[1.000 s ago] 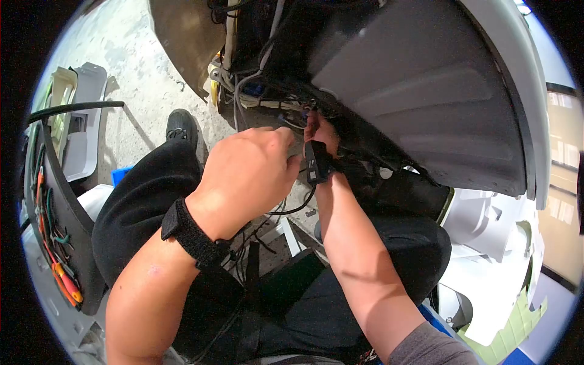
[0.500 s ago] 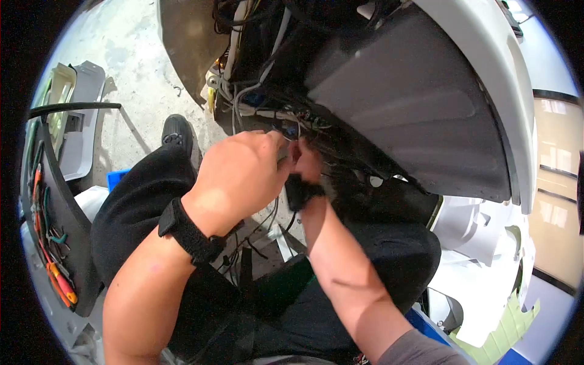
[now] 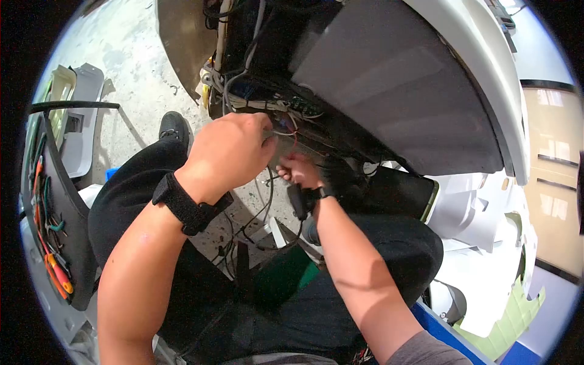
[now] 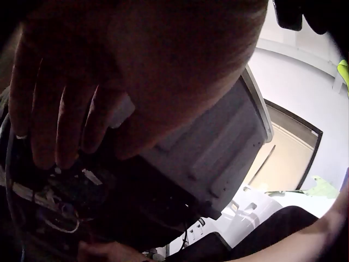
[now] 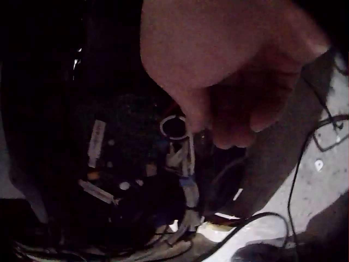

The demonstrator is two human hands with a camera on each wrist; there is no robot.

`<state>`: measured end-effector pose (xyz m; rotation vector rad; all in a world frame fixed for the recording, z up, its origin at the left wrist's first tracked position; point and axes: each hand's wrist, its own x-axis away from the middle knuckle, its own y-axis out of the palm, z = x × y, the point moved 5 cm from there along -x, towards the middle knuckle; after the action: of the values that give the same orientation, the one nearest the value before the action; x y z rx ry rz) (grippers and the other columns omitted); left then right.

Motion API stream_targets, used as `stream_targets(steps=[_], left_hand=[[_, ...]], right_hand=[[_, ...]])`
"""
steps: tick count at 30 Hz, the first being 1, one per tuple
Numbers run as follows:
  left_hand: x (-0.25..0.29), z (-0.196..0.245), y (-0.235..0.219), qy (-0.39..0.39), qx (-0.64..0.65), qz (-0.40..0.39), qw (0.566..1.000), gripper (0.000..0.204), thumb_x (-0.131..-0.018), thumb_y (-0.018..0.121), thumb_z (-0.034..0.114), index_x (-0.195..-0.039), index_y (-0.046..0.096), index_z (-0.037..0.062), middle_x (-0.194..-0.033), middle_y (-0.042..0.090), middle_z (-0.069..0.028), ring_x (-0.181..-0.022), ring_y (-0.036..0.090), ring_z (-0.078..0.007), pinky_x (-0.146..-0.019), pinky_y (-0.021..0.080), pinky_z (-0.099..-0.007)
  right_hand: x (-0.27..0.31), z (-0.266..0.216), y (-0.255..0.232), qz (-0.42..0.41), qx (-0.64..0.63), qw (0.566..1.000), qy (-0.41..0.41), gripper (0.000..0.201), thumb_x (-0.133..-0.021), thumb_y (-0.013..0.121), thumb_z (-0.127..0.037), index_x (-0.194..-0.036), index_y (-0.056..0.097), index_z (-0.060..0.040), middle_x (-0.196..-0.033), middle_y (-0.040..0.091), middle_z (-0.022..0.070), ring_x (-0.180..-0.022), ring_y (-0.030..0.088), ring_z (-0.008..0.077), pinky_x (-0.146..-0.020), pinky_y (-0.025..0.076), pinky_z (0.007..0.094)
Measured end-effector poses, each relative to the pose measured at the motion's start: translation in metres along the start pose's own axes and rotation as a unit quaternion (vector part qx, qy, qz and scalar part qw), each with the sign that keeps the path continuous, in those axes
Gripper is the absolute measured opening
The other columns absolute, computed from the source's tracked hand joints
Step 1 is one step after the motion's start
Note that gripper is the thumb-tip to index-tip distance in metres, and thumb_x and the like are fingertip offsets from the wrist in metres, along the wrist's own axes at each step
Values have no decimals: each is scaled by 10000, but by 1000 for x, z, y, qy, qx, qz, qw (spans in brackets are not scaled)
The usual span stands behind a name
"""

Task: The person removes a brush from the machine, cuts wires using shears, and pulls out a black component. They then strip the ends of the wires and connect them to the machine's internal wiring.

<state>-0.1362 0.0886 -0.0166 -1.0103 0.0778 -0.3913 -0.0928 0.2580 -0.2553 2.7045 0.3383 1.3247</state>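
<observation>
In the head view my left hand [image 3: 228, 152] is held beside the wiring under a large grey curved panel [image 3: 401, 85]. The left wrist view shows a small pale piece [image 4: 121, 111] gripped between its thumb and fingers; what it is, I cannot tell. Lower and to the right, my right hand [image 3: 302, 171] pinches the end of a thin red wire [image 3: 295, 141] that runs up to the bundled cables [image 3: 274, 106]. A green circuit board [image 3: 304, 107] lies by those cables. The right wrist view is dark, with a pale cable loop [image 5: 174, 127] near the right fingertips.
Loose black cables [image 3: 267, 207] hang over the speckled floor between the legs. Tools with orange handles [image 3: 59, 277] lie in a dark tray at the left. White plastic panels [image 3: 480, 261] stand at the right, and a shoe [image 3: 174, 128] rests on the floor.
My right hand has drawn back from the wiring, down and towards the body, and the red wire now shows stretched above it. My left hand has shifted slightly left and up.
</observation>
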Motion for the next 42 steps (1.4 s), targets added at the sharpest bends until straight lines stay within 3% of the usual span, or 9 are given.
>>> stream_targets(steps=[4,6,10,14,16,20,26,31,42], left_hand=[[3,-2,2,-19,-22,-30,999,244,-777,553,229,-912,600,30,-796,604,-195,-762,584,-354,-662,471,-420],[1,-4,0,-10,0,-3,1000,257,-784,549,243,-923,601,33,-813,607,-193,-772,584,-354,-669,471,-422],[1,-4,-6,-26,-17,9,999,232,-770,564,223,-897,605,34,-812,616,-165,-789,591,-333,-689,475,-408],[1,-4,-3,-24,-19,2,1000,235,-775,560,225,-905,607,35,-819,617,-163,-799,590,-330,-694,475,-405],[1,-6,-4,-26,-1,-8,1000,235,-774,559,221,-911,608,37,-820,617,-165,-806,590,-327,-692,475,-406],[0,-11,-9,-25,-14,1,1000,234,-784,546,221,-917,603,37,-817,613,-185,-770,587,-346,-673,472,-411],[-1,-12,-11,-11,4,28,1000,223,-773,552,211,-891,598,28,-806,610,-183,-751,585,-351,-660,470,-415],[-1,-7,-13,-1,-3,15,1000,226,-776,558,214,-890,592,21,-807,608,-184,-759,582,-357,-660,471,-418],[1,-6,-13,-4,-3,22,1000,224,-786,554,225,-878,590,24,-802,605,-183,-760,580,-358,-657,470,-422]], right_hand=[[5,21,10,104,-38,989,-94,220,-822,580,-244,-809,565,-25,-651,593,51,-572,539,109,-500,407,239],[5,35,11,110,208,971,-46,246,-795,572,-281,-807,600,-37,-696,601,71,-629,562,161,-578,434,300],[27,26,16,93,242,965,-31,240,-758,565,-294,-825,602,-66,-693,601,96,-687,577,231,-640,434,340],[-11,69,-18,114,249,961,-38,168,-779,582,-179,-769,589,-12,-666,603,62,-621,575,139,-589,452,274],[-66,136,-37,124,301,906,-270,143,-779,581,-159,-747,578,-19,-655,594,70,-592,570,152,-561,459,286],[-15,78,-31,135,300,944,17,193,-779,583,-209,-730,576,-22,-660,587,92,-675,592,183,-631,461,301],[16,24,-10,207,495,844,2,246,-767,594,-279,-764,589,-33,-746,628,108,-712,600,267,-658,448,353],[14,-3,13,225,363,903,-46,268,-764,602,-306,-807,606,-41,-775,637,110,-752,603,279,-672,449,358],[1,-13,-25,183,482,839,-173,304,-746,582,-258,-912,620,-6,-838,642,153,-793,616,273,-711,467,354]])
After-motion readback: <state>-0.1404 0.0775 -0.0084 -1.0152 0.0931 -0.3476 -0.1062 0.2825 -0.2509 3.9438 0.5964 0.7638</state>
